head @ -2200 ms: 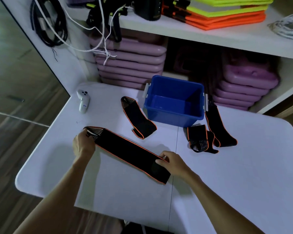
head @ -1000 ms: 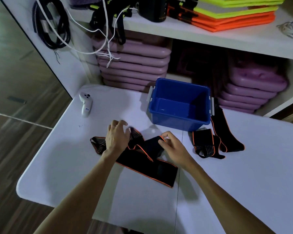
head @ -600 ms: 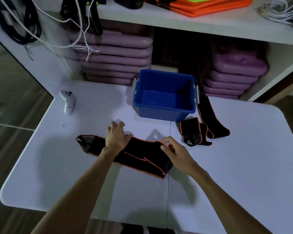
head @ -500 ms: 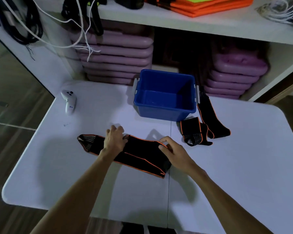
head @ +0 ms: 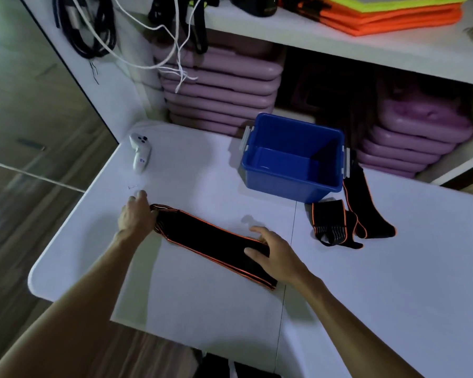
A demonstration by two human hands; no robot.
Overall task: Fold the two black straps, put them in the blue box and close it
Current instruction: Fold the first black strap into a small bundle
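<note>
A long black strap (head: 208, 238) with orange edges lies diagonally on the white table (head: 393, 282), doubled over on itself. My left hand (head: 137, 216) grips its far-left end, which has grey stripes. My right hand (head: 276, 255) presses down on and pinches its right end. The blue box (head: 290, 184) stands open and empty behind the strap, with white latches on both sides. A second black strap (head: 336, 225) lies crumpled to the right of the box, one end running along the box's right wall.
A white hand controller (head: 140, 151) lies at the table's back left. Stacked purple lids or trays (head: 221, 88) fill the shelf behind the box. Cables hang from the shelf above. The table's left edge drops to a wooden floor.
My left hand has slid left from the strap's middle to its left end, and the hands are now far apart. The strap lies stretched out flatter and longer.
</note>
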